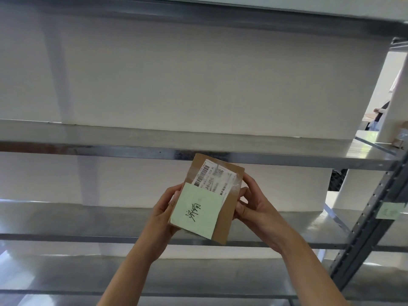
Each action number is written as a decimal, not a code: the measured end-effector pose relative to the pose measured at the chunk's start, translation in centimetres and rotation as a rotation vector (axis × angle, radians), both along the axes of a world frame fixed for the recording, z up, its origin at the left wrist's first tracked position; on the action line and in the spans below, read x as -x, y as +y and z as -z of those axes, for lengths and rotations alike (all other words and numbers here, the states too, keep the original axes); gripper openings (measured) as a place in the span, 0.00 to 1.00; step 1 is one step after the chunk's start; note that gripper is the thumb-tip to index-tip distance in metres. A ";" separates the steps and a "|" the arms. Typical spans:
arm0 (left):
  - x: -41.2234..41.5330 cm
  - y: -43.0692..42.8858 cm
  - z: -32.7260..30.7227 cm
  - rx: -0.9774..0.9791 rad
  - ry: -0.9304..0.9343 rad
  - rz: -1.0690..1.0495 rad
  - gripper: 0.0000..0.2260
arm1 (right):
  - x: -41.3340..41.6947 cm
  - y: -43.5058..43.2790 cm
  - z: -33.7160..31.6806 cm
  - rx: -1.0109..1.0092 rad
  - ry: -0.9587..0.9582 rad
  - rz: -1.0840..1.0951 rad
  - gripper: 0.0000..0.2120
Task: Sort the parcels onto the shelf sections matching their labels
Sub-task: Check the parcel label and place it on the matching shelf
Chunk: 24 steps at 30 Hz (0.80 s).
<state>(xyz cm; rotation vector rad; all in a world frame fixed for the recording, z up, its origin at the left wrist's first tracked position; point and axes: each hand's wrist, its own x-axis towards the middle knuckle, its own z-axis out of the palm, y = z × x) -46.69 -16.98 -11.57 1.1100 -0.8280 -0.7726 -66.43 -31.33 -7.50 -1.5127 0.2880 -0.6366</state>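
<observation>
A small brown cardboard parcel [229,215] is held up in front of the metal shelf [110,149]. It carries a white shipping label with barcodes [215,176] and a pale green sticky note with handwritten characters [196,212]. My left hand [164,214] grips its left edge, fingers behind it. My right hand [254,205] holds its right edge, thumb on the side. The parcel is tilted slightly to the right and touches no shelf board.
Several grey metal shelf boards run across the view, one level behind the parcel and another [88,237] below it. A dark perforated upright [371,213] stands at the right with a small green note [388,212] stuck on it. A person [379,113] is far right.
</observation>
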 end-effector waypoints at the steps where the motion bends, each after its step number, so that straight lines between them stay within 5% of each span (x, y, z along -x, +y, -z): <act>1: -0.1 0.1 -0.1 -0.002 0.000 0.011 0.15 | 0.0 0.0 0.0 -0.013 -0.005 0.004 0.44; 9: -1.5 1.3 -0.5 0.068 -0.117 0.358 0.37 | 0.8 0.0 -1.1 -0.016 -0.087 -0.055 0.32; 12: -1.3 1.4 -1.1 0.016 -0.145 0.418 0.54 | 0.6 0.1 -0.9 0.007 -0.081 -0.050 0.30; 19: -1.6 1.5 -1.1 0.109 -0.030 0.207 0.50 | 0.7 0.4 -1.0 -0.089 -0.069 0.075 0.24; 24: -1.5 1.5 -1.3 0.210 -0.025 0.040 0.32 | 0.6 0.1 -0.8 -0.063 -0.058 0.315 0.15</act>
